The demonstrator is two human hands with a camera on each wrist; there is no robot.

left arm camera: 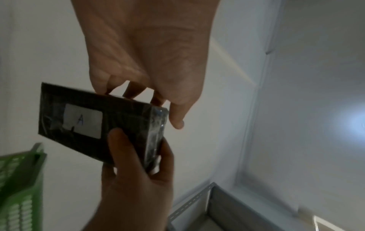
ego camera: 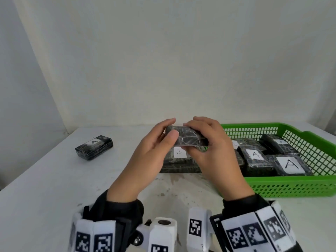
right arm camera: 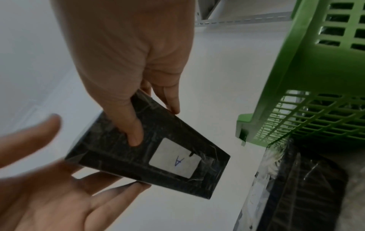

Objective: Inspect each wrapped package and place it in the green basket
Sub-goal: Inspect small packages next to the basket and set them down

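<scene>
The person holds one wrapped package (ego camera: 185, 138) in the air above the tabletop (ego camera: 54, 179), just left of the green basket (ego camera: 291, 184), so the step in hand seems to be the inspection of this package. The right hand (ego camera: 212, 151) has the firm hold: its thumb and fingers are curled around the package, and in the right wrist view the thumb presses on the face that carries a white label with the letter A. The left hand (ego camera: 154, 146) is more relaxed; its fingers are nearly straight and only touch the left end of the package, as a support for turning it. Several packages with A labels already lie inside the basket, a package marked B (ego camera: 179, 157) lies on the tabletop under the hands, beside the basket, and one more package marked A (ego camera: 94, 147) lies well apart on the left. I judge that the next move is to finish turning the package, then let the left hand go and carry it with the right hand over the basket wall to a free place among the others.
</scene>
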